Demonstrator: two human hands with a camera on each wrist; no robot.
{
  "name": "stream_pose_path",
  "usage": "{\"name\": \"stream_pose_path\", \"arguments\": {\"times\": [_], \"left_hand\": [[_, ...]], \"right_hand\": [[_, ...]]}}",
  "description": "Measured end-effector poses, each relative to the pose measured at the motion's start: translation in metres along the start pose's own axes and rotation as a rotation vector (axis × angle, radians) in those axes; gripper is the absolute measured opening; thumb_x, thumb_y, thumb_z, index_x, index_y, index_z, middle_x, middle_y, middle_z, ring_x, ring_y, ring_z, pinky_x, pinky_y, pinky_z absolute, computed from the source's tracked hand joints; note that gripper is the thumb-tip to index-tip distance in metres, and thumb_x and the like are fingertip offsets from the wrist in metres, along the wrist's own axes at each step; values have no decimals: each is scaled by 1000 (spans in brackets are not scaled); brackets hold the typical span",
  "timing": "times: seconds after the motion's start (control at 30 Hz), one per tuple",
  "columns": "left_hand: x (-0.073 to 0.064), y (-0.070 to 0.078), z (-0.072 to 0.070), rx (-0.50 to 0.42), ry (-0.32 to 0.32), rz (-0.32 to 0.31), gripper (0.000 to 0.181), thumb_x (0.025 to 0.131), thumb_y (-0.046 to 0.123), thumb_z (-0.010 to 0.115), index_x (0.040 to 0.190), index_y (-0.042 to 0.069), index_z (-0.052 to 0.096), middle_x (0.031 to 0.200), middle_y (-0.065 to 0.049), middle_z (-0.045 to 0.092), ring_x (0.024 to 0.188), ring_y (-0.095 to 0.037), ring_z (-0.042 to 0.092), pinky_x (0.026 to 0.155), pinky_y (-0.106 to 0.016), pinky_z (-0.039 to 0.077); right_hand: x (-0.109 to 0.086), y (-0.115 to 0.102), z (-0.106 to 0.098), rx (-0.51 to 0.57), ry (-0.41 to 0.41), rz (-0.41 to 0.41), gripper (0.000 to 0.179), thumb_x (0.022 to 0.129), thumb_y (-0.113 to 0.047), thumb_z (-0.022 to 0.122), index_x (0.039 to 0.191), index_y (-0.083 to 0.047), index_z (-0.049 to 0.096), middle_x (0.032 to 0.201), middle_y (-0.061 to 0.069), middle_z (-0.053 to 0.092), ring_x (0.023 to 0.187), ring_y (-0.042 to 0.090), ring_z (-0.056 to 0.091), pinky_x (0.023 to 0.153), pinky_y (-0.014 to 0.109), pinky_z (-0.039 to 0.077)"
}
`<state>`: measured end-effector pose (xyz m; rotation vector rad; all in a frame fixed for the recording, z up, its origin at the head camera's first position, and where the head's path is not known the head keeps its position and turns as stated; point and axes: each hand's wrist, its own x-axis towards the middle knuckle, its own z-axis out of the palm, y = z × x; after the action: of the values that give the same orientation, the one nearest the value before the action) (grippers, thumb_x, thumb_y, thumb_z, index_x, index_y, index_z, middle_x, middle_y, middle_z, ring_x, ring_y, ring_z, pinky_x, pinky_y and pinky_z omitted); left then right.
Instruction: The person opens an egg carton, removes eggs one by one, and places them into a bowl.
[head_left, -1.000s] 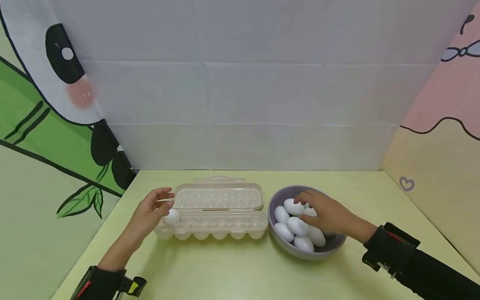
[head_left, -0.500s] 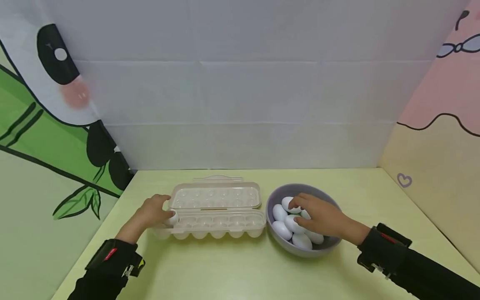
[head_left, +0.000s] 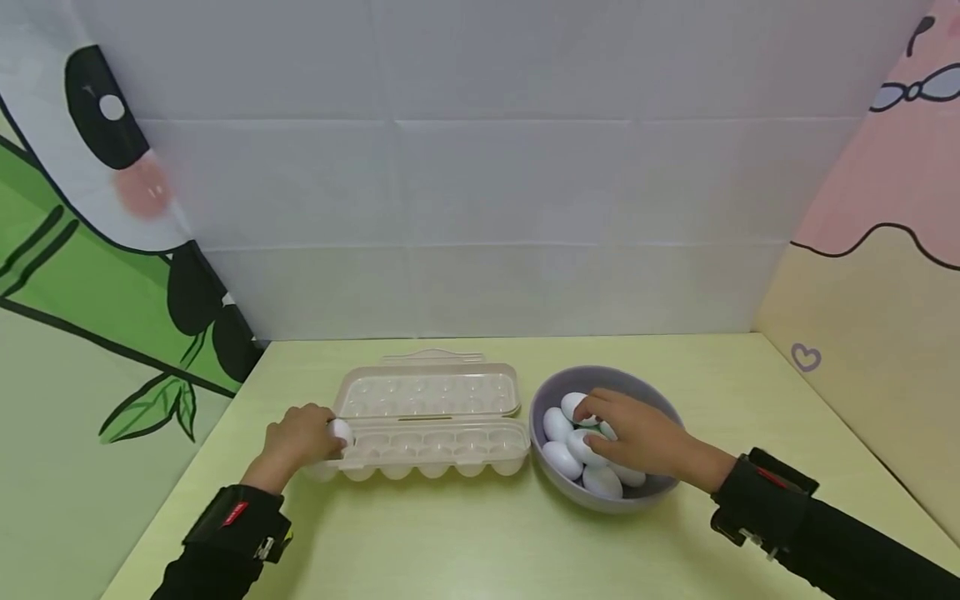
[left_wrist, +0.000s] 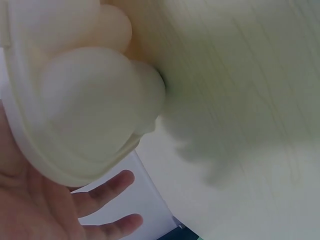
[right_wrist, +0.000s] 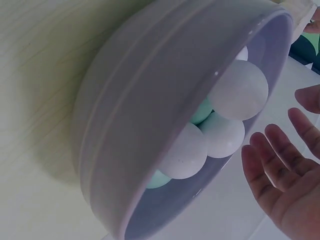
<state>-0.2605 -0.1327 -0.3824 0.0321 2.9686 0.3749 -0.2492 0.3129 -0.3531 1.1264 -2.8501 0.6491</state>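
In the head view a clear plastic egg carton (head_left: 438,454) lies opened out, its lid (head_left: 427,393) folded back. One white egg (head_left: 341,431) sits at the carton's left end. My left hand (head_left: 296,442) is there, thumb and fingers round that egg. The left wrist view shows two straight fingers (left_wrist: 107,192) past the carton's underside (left_wrist: 95,100); the other fingertips are hidden. My right hand (head_left: 637,433) hovers over the purple-grey bowl (head_left: 570,497) of white eggs (head_left: 588,447). In the right wrist view its spread fingers (right_wrist: 257,175) hold nothing. Green eggs (right_wrist: 159,180) show among the white ones.
Carton and bowl stand side by side on a pale yellow table (head_left: 420,542). A white wall sheet (head_left: 480,208) rises behind it. Cartoon-printed panels flank both sides, a green one (head_left: 90,258) at left and a pink one (head_left: 870,175) at right.
My left hand has come in against the carton's left end, and its spread fingers have drawn together round the egg. The right hand has stayed over the bowl with little movement.
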Motion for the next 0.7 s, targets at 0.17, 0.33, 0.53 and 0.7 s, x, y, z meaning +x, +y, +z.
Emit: {"name": "stream_pose_path", "arguments": {"times": [0.17,0.33,0.53,0.7], "left_hand": [[-1,-4,3,-26,50,-8,37,72,24,73,97,1,56,86,-11,58,77,-28,51,69,-54,39],[0,-9,6,-45,101,-16,41,71,26,74,97,0,55,85,-12,59,76,-28,53,68,-54,38],[-9,-3,-2,-90,245,45,43,74,28,72,100,1,51,89,-12,59,77,-26,54,65,-50,39],[-16,20,-13,-220,350,157,38,78,26,70,101,3,50,93,-12,59,85,-29,55,67,-47,42]], "right_hand": [[-1,-1,2,6,1,-9,20,85,-17,58,105,-15,55,102,-4,52,92,15,53,75,31,46],[-2,-1,2,11,17,-16,19,85,-16,58,104,-15,55,101,-4,52,94,16,53,76,32,46],[-2,-1,1,16,22,-6,19,85,-17,58,104,-15,55,101,-3,53,94,16,53,76,32,46],[-1,-3,-1,32,47,-14,20,86,-18,58,105,-20,53,102,-6,53,92,15,53,76,31,46]]}}
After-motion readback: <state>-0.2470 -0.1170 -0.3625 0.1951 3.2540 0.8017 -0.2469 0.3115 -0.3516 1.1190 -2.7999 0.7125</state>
